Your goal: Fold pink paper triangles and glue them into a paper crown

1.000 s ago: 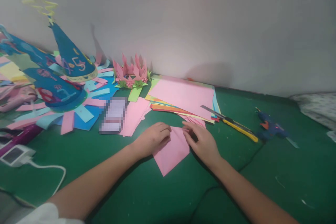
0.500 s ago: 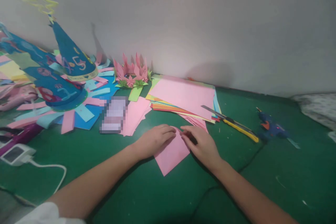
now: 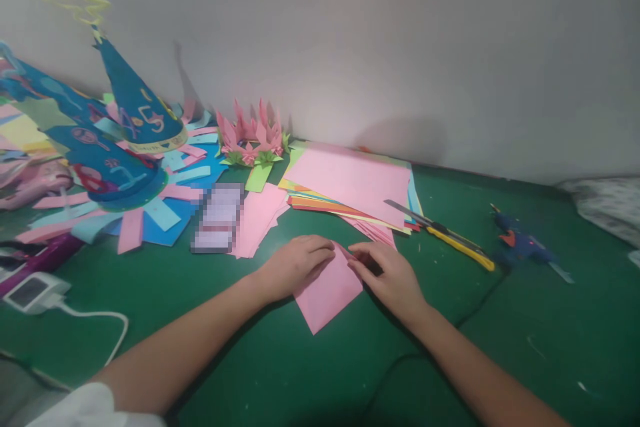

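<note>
Paper (image 3: 325, 303), pink, thin and smooth, lies a little below the middle of the frame on the green surface (image 3: 280, 373), folded into a kite-like shape with straight edges and one sharp corner toward the bottom. Above it, a flat stack of coloured sheets (image 3: 350, 177) has pink uppermost, with fanned edges of orange, yellow and blue. A cutter (image 3: 457, 247), yellow-handled with a flat metal blade, slants across the stack's lower right corner. Stiff blue cone hats (image 3: 135, 103) stand at the upper left, and a folded crown (image 3: 253, 140) with pointed pink petals sits just right of them.

The paper lies between the two hands. Its upper left edge runs under the fingers of the left hand (image 3: 300, 263), and its upper right edge meets the right hand (image 3: 393, 273).

The left forearm rises from the lower left, palm down, fingers bent together over the paper; its thumb is hidden, so I cannot tell whether this grip pinches or only presses. The right forearm comes from the lower right, wrist turned inward, its grip pinching the paper's edge lightly between thumb and forefinger.
</note>
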{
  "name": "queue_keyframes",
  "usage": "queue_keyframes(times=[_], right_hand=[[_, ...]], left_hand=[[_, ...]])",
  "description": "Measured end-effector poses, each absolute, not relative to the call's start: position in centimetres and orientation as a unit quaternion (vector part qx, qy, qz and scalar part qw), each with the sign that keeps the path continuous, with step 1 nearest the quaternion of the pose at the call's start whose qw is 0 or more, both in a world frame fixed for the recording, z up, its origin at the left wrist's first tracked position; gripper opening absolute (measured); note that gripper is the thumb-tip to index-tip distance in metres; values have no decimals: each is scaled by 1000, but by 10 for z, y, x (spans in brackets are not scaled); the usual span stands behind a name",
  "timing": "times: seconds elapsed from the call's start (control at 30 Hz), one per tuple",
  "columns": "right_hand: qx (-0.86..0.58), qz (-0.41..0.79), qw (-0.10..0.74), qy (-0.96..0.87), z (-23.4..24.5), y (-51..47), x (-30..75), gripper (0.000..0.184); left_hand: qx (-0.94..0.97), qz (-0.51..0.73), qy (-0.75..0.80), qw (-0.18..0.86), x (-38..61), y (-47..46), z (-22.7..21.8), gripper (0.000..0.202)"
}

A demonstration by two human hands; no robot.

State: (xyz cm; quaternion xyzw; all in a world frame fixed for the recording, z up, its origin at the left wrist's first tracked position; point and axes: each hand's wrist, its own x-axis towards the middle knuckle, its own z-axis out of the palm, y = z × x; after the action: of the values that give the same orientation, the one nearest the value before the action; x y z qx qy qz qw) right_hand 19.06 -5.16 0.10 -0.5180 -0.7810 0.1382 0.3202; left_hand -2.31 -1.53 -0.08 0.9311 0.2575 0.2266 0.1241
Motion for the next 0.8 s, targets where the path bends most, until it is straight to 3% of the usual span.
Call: queue_keyframes(times=[0.5,0.8], right_hand=[[-412,73,265,-869,3,-49,197,24],[-481,57,294,-824,0,-48,194,25]], left_hand=[[920,215,288,155,-23,-18,4,19],[910,244,290,171,-21,-18,2,18]])
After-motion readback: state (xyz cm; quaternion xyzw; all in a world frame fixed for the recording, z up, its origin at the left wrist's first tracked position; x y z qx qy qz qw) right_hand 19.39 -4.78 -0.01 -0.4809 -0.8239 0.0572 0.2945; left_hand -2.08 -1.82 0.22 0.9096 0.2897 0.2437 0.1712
